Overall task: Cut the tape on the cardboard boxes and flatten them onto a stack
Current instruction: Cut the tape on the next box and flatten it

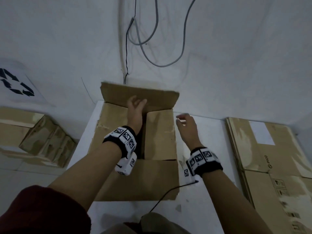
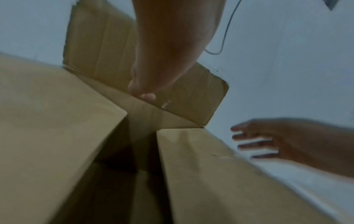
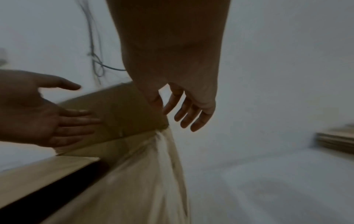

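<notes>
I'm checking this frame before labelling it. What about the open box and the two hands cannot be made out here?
- Inside of the open box: head view, dark gap hidden by the left hand and inner flaps.
- Any cut tape: too blurred and dim in every view.
- Right hand: motion-blurred; whether it touches the box is unclear.
- Flattened stack: cut off by the right edge.
- Cutting tool: none in view.

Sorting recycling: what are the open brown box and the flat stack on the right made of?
Open brown box: looks like matte corrugated cardboard, judging by creased flaps and torn patches. Flat brown stack on the right: seemingly the same board, with layered edges, a white label and shiny tape-like strips.
</notes>
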Available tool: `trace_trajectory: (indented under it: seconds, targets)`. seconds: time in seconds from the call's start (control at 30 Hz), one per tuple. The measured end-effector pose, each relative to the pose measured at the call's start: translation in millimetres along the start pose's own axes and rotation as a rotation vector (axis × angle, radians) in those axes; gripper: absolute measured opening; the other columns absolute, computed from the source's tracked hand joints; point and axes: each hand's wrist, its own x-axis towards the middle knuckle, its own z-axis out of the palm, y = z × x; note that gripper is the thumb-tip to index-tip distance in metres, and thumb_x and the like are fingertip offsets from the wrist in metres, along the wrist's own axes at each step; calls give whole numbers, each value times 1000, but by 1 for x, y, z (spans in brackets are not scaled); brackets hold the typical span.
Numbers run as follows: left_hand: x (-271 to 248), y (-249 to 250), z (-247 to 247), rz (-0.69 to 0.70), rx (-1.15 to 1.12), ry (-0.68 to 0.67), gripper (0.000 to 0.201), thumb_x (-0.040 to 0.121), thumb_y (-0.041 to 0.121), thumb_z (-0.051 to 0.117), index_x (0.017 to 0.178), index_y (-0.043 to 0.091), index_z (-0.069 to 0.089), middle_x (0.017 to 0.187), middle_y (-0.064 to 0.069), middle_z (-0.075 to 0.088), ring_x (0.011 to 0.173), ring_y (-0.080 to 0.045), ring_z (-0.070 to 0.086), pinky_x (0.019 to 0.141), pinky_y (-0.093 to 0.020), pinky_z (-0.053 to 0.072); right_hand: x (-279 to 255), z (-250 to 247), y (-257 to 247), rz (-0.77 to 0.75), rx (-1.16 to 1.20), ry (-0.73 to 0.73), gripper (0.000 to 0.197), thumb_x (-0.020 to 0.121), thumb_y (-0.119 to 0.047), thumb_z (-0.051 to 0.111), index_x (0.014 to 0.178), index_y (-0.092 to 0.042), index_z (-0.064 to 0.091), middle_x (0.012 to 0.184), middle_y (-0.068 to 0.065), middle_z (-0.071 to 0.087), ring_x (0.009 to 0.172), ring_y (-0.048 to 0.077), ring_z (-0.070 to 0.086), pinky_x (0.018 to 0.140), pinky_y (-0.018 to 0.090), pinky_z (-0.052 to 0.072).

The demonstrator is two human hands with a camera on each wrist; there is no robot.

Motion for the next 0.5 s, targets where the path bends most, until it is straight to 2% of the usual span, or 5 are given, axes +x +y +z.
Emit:
trace_trajectory:
  seconds: [0.1, 0.2, 0.3, 0.37, 0.5]
  targets:
    - [27, 1, -27, 193, 778, 29, 71, 78, 37, 67, 141, 21, 37, 144, -10, 42, 136, -33, 33, 111, -50, 29, 26, 14, -35, -20, -153, -183, 43, 92, -23, 62, 131, -11, 52, 132, 15, 44, 123, 28, 45, 101, 33, 39]
    - [35, 4, -50, 58, 1398, -43, 91, 78, 49, 67, 149, 23, 16, 158, -15, 6, 143, -48, -5, 115, -60, 4, 37, 30, -52, 89, -424, -343, 73, 88, -41, 65, 147, -13, 34, 153, 16, 22, 140, 35, 26, 112, 45, 32]
    - [38, -2, -67, -64, 1525, -108, 112, 68, 68, 69, 151, 34, 2, 160, -10, -9, 141, -52, -9, 110, -69, 1, 33, 52, -57, 176, -561, -409, 94, 80, -52, 72, 153, -20, 22, 161, 16, -4, 148, 37, 5, 114, 56, 23]
    - [41, -7, -70, -109, 1542, -144, 123, 63, 74, 69, 150, 39, -12, 160, -9, -14, 141, -53, -8, 107, -73, 3, 31, 67, -56, 221, -601, -364, 110, 67, -62, 78, 152, -22, 20, 161, 15, -11, 146, 39, 6, 111, 61, 26]
    - [43, -4, -66, -133, 1523, -152, 134, 64, 64, 76, 143, 41, -29, 159, -14, -9, 140, -55, -2, 106, -74, 10, 31, 84, -55, 279, -744, -357, 142, 50, -70, 84, 153, -27, -3, 160, 14, -15, 145, 39, 9, 105, 65, 33]
